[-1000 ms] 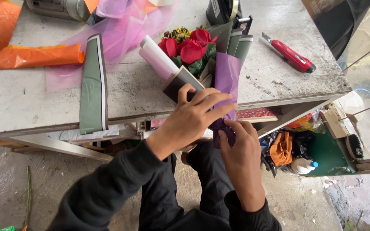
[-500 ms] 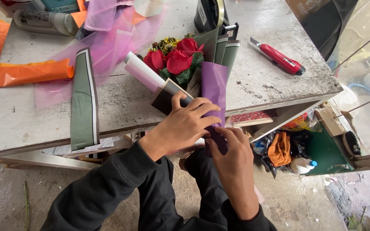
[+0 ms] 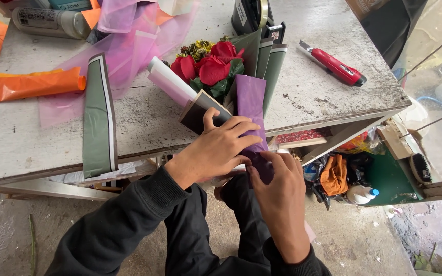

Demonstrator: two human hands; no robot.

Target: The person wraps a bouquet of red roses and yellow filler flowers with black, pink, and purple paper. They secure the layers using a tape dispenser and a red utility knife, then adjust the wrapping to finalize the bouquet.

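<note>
A bouquet of red roses (image 3: 212,67) lies at the front edge of a worn white table (image 3: 144,120), wrapped in green, pink and purple paper (image 3: 250,97). My left hand (image 3: 220,145) presses down over the bouquet's stem end, fingers spread across the purple wrap. My right hand (image 3: 281,197) grips the lower end of the purple wrap just below the table edge, thumb and fingers pinched on it. The stems themselves are hidden under both hands.
A folded green paper strip (image 3: 98,120) lies left of the bouquet. An orange paper roll (image 3: 29,84), pink film (image 3: 129,41), a spray can (image 3: 52,21) and a red box cutter (image 3: 336,65) lie on the table. A brush (image 3: 420,167) and a bottle (image 3: 360,194) sit lower right.
The view has shifted slightly, so the table sits lower in frame. My left hand has flattened more over the purple wrap; my right hand stays gripping the wrap's lower end.
</note>
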